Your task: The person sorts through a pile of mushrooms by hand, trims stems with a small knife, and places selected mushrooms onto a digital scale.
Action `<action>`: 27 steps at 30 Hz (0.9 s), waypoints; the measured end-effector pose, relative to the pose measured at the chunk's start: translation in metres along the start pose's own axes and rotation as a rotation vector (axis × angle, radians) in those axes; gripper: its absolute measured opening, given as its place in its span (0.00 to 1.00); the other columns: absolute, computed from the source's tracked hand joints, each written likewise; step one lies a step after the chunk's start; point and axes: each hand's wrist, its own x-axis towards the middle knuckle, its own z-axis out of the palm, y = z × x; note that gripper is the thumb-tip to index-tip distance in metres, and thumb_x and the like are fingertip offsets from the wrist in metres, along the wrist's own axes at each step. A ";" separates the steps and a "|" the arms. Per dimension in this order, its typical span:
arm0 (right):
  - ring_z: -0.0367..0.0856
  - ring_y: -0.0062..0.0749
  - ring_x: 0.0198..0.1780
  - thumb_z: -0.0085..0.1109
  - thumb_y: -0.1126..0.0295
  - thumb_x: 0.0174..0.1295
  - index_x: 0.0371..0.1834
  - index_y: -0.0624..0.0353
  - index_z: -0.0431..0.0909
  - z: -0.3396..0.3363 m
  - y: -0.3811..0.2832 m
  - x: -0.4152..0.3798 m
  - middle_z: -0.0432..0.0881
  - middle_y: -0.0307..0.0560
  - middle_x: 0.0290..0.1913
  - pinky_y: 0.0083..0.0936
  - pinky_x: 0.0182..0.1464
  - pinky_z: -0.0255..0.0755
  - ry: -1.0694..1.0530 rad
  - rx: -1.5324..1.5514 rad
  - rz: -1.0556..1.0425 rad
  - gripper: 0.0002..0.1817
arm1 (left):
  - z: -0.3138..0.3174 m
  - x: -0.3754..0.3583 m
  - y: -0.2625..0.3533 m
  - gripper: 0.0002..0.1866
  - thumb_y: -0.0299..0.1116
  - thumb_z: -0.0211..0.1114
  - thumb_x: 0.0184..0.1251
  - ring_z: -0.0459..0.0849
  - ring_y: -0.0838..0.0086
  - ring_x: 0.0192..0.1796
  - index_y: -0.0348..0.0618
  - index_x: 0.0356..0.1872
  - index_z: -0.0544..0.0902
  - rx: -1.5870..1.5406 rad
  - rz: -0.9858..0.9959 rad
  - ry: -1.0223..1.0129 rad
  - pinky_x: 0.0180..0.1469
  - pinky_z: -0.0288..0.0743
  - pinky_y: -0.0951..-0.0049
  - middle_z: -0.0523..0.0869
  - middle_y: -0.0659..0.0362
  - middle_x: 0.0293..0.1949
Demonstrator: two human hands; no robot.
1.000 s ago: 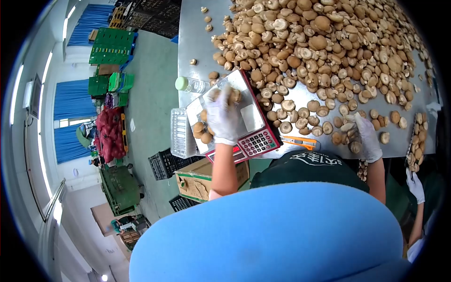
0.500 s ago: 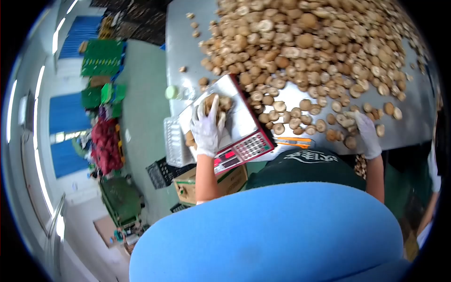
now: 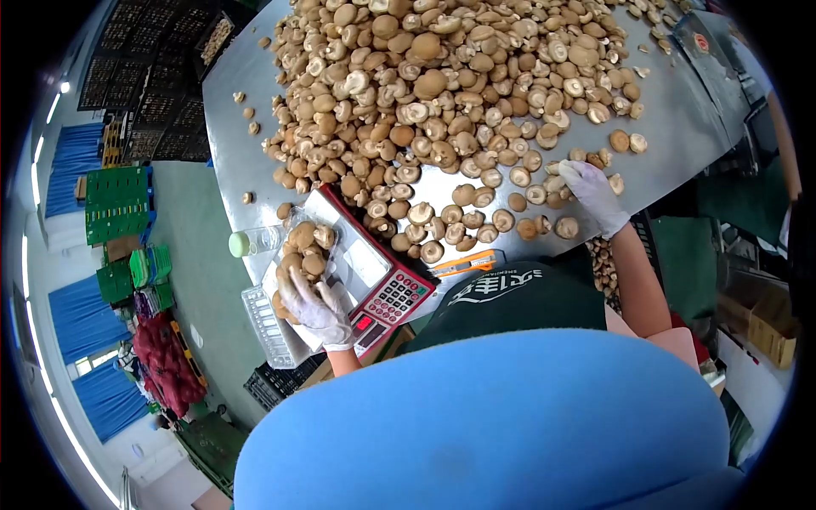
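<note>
My gloved left hand lies over a small heap of mushrooms on the scale, fingers spread and touching the nearest ones. A clear plastic tray lies partly hidden under that heap. On the right, my gloved right hand reaches to the front edge of the loose mushrooms, its fingers closed together around a mushroom that they partly cover. Single mushrooms lie just beside it. The scale has a red frame, a keypad and a lit red display.
A large mushroom pile covers the back of the metal table. An orange box cutter lies at the front edge. Left of the scale are a green-capped bottle and clear trays. Dark crates stand beyond the table.
The view has swung, so the table and scale appear further left and lower. My left hand has drawn back toward the near side of the heap; my right hand remains among the loose mushrooms.
</note>
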 end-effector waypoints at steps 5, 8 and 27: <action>0.82 0.37 0.50 0.58 0.64 0.69 0.49 0.61 0.84 0.033 0.001 0.022 0.85 0.48 0.49 0.30 0.54 0.75 0.116 -0.068 -0.210 0.14 | -0.012 0.017 0.009 0.30 0.47 0.45 0.80 0.64 0.45 0.75 0.39 0.75 0.67 0.123 -0.049 -0.096 0.75 0.55 0.48 0.67 0.39 0.73; 0.84 0.41 0.50 0.58 0.71 0.65 0.48 0.57 0.85 0.060 -0.030 0.035 0.85 0.47 0.49 0.32 0.53 0.77 0.224 -0.093 -0.395 0.10 | -0.005 0.017 0.007 0.31 0.48 0.44 0.80 0.64 0.43 0.74 0.38 0.75 0.66 0.081 -0.083 -0.094 0.75 0.56 0.48 0.67 0.38 0.73; 0.85 0.35 0.38 0.53 0.71 0.68 0.49 0.57 0.80 0.028 0.035 0.020 0.84 0.50 0.38 0.26 0.42 0.78 0.300 -0.099 -0.280 0.10 | 0.102 0.008 0.200 0.25 0.29 0.68 0.64 0.80 0.56 0.56 0.45 0.63 0.79 -0.513 0.452 -0.455 0.59 0.74 0.56 0.82 0.51 0.54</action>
